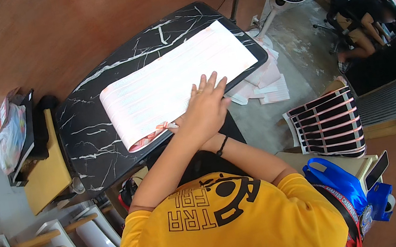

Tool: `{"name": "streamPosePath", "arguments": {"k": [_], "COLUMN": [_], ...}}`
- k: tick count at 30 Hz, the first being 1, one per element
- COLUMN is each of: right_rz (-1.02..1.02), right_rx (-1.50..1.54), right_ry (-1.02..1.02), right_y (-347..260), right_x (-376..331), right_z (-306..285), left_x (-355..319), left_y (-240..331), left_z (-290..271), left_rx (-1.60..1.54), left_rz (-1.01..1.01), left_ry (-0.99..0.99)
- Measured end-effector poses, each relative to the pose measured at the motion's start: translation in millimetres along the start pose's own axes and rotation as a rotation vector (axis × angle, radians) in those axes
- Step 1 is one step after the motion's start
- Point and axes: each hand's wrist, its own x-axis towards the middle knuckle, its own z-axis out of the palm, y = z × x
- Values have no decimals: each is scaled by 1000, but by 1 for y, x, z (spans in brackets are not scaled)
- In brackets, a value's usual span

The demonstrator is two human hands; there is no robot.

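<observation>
To the left of the fingers (208, 84), a broad stretch of black, white-veined tabletop (89, 137) lies open out to its curved end. A thinner band runs along the far side, and on the fingers' right there's only a narrow dark rim, with loose sheets (276, 95) on the floor (303, 60) past it. The near edge passes close below the wrists, leaving little room there.

The long white paper (170, 83) rests on the tabletop beneath the fingers. Left of them it curls over in a rounded fold, red-and-white pattern showing at the curl; to their right it runs smooth, faintly lined in pink, to a straight edge.

The forearms cross, left over right. The right hand (180, 122) is mostly hidden behind the left wrist, fingertips by the paper's near edge; I can't tell whether they grip. The left hand (207, 107) lies palm down on the paper, fingers slightly spread, grasping nothing.
</observation>
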Motion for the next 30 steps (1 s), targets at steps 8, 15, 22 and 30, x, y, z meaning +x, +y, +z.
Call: {"name": "streamPosePath", "arguments": {"k": [8,15,22,30], "right_rz": [-189,42,26,143], "right_rx": [425,884,-161,-235], "right_ry": [310,772,409,627], "right_y": [17,25,-4,-2], "right_x": [-1,-13,-24,-13], "right_z": [-14,-14,-12,-12], "left_x": [-104,-155,-146,-54], "left_y": [-117,-180,-195,-126], "left_z": [-172,-147,-137,-143], "left_rx": [662,349,523,515], "left_rz": [-398,-166,92,375], "left_ry": [-83,-11,88,389]}}
